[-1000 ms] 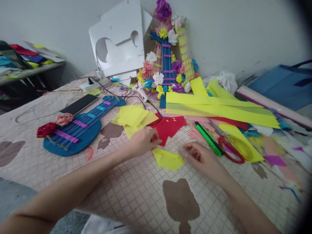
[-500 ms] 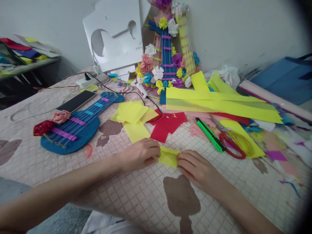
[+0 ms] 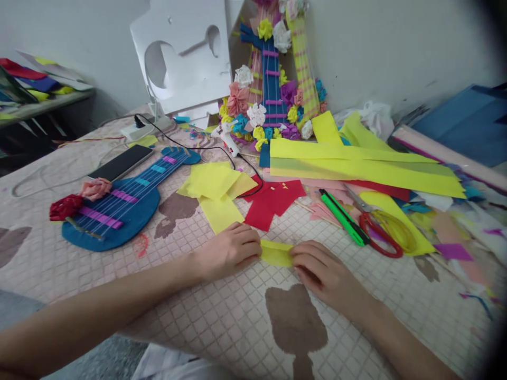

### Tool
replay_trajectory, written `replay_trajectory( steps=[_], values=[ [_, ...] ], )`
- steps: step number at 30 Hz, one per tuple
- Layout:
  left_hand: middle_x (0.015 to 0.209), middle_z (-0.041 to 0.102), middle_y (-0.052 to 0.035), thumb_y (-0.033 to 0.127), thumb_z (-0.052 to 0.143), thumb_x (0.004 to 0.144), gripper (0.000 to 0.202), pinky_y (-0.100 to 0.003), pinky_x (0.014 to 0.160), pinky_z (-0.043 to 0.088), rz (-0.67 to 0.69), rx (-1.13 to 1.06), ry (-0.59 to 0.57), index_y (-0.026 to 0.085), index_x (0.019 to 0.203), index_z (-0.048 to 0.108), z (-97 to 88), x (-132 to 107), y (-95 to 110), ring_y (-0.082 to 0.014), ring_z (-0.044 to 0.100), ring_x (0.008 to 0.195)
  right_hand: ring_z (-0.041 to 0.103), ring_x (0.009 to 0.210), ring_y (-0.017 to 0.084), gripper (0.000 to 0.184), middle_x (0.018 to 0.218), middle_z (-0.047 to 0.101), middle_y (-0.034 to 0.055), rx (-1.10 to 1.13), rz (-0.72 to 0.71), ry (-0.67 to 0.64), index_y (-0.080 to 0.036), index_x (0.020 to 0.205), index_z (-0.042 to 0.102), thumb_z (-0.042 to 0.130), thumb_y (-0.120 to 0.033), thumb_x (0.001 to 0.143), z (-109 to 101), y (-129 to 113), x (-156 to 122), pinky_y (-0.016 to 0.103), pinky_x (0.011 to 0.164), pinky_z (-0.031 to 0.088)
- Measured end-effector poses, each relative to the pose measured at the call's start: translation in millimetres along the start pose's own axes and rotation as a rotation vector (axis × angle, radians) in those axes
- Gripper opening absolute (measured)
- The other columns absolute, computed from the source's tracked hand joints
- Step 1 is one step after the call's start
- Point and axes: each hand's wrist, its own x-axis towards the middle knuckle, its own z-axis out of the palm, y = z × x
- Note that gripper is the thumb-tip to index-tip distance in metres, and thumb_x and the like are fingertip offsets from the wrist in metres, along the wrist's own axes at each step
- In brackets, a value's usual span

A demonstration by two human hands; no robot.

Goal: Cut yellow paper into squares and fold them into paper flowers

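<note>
Together, left hand (image 3: 229,252) and right hand (image 3: 321,272) pinch the yellow paper piece (image 3: 276,254).

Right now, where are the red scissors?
In the head view, the red scissors lie to the right, on yellow paper, just right of the green cutter and beyond the right hand, which pinches a small yellow piece with the left hand.
</note>
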Motion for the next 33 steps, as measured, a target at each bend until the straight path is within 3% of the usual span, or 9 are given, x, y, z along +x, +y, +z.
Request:
replay_trajectory(
  steps=[5, 12, 23, 33],
  values=[
    [0.094, 0.06, -0.0062, 0.017, 0.046, 0.09, 0.013, -0.03, 0.082, 0.041, -0.085, -0.098, 0.027, 0.016, 0.085, 0.059, 4.3, -1, 2, -0.0163, 0.054, 0.089, 0.053, 0.089, 0.02, 0.011, 0.093, 0.056, 0.0077, 0.026, 0.075, -0.017, -0.018, 0.095, 0.052, 0.053, -0.013, 0.086, 0, -5, -2, 0.037, 0.077, 0.05],
    [0.088, 0.059, -0.0064, 0.017, 0.047, 0.087, 0.009, -0.031, 0.08, 0.044, -0.173, -0.195, 0.078, 0.015, 0.082, 0.055, 5.6, -1, 5, -0.017, 0.053, 0.086, 0.052, 0.092, 0.019, 0.009, 0.097, 0.055, 0.0069, 0.075, 0.1, -0.059, -0.02, 0.095, 0.052, 0.052, -0.014, 0.087, 3, -7, -2, 0.036, 0.08, 0.048],
    [0.087, 0.056, -0.0062, 0.019, 0.052, 0.084, 0.01, -0.028, 0.076, 0.046, -0.22, -0.298, 0.115, 0.015, 0.076, 0.057, 4.8, 0, 5, -0.0155, 0.054, 0.083, 0.052, 0.085, 0.016, 0.011, 0.089, 0.05, 0.003, 0.297, 0.337, -0.038, -0.021, 0.083, 0.053, 0.052, -0.01, 0.085, 4, -10, 3, 0.029, 0.072, 0.045],
    [0.088, 0.058, -0.0061, 0.017, 0.056, 0.081, 0.006, -0.028, 0.075, 0.046, -0.265, -0.282, 0.139, 0.014, 0.075, 0.057, 7.9, 2, 7, -0.0151, 0.054, 0.082, 0.051, 0.079, 0.017, 0.012, 0.083, 0.049, 0.0026, 0.232, 0.429, -0.013, -0.02, 0.078, 0.049, 0.048, -0.011, 0.086, 9, -18, 6, 0.03, 0.067, 0.044]
  ],
)
